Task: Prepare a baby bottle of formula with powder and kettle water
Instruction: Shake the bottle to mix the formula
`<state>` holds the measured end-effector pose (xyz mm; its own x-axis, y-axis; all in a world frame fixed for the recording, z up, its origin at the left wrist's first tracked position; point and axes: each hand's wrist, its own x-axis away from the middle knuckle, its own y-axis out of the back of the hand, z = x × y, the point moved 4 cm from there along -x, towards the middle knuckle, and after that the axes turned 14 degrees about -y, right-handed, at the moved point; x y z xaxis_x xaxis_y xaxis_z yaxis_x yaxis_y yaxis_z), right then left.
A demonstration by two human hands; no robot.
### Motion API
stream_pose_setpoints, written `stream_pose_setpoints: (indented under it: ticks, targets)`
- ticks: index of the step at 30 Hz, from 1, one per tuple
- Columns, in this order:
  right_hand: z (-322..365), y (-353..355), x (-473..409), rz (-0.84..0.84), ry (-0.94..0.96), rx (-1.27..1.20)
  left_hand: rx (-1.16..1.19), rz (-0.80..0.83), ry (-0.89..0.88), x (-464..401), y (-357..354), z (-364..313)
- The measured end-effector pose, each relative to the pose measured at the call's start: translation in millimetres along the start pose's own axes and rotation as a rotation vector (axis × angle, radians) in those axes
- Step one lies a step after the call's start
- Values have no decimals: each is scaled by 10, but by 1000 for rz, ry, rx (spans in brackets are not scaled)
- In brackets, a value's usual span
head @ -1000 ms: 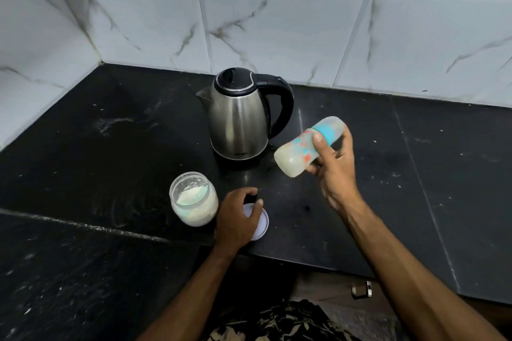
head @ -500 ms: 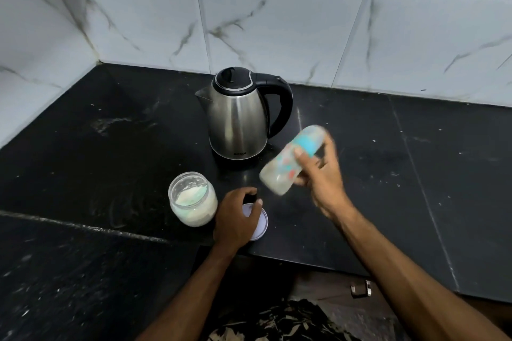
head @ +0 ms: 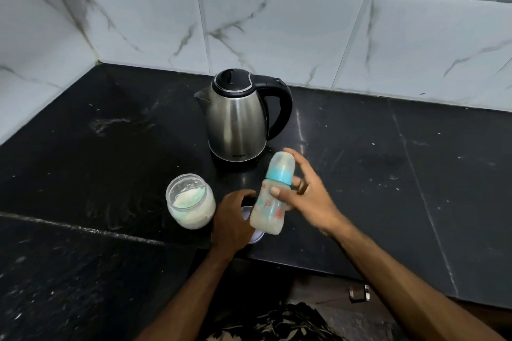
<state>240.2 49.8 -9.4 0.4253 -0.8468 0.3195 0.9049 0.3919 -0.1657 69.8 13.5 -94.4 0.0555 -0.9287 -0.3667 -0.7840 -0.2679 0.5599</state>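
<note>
We held the baby bottle [head: 273,196] nearly upright, right hand [head: 307,199] thumb in front, fingers [head: 303,163] spread behind; left hand [head: 230,219] fingers curled on lid [head: 256,237]

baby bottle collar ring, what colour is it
Light blue, on the baby bottle gripped by the right hand; head view.

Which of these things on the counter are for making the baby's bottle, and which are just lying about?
For the job:
baby bottle, gripped by the right hand
open powder jar
jar lid under the left hand
kettle

Lying about:
small metal object below the counter edge
</note>
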Motion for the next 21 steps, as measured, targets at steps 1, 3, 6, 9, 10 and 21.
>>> stream_pose_setpoints:
  ticks: [1,3,6,9,10,21]
  targets:
    - [35,23,-12,-16,25,15,-4,-11,4,1,3,-2]
    - [198,157,-54,-154,87,-125,-30,-79,-15,12,32,-41]
    - [385,330,-100,-324,159,-384,-28,-99,-17,30,23,-94]
    - [242,186,-48,-249,94,-298,-35,-102,-18,14,33,-57]
    - [149,82,-14,-159,46,-196,-27,-62,-17,2,21,-19]
    - [298,168,-47,-273,122,-349,-37,-100,-17,30,20,-44]
